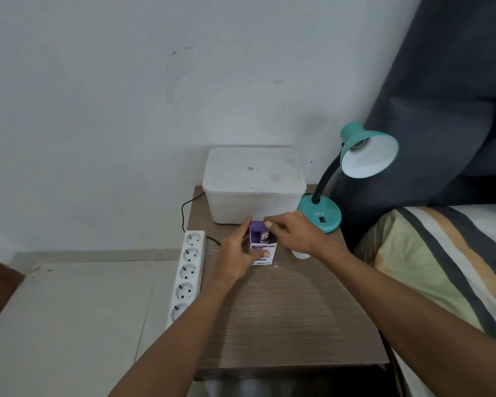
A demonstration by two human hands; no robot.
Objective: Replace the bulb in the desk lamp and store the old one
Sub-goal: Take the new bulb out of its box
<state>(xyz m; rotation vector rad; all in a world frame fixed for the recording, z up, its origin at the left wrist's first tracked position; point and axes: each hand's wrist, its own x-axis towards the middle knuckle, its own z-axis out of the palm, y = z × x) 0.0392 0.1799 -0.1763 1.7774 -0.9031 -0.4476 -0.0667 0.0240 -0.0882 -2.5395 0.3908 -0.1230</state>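
Note:
A small purple and white bulb box (262, 249) stands on the wooden bedside table (284, 305) with its top flaps open. The metal screw base of a bulb (265, 236) shows inside it. My left hand (235, 253) grips the box from the left, thumb across its front. My right hand (295, 233) is at the box's top right, fingertips on the open flap. A white bulb (300, 255) lies on the table, mostly hidden under my right hand. The teal desk lamp (367, 150) stands at the back right, its socket showing no bulb.
A closed white plastic storage box (252, 181) sits at the back of the table against the wall. A white power strip (188, 270) lies along the table's left edge with a black cable. A bed with a striped cover (447, 267) is close on the right.

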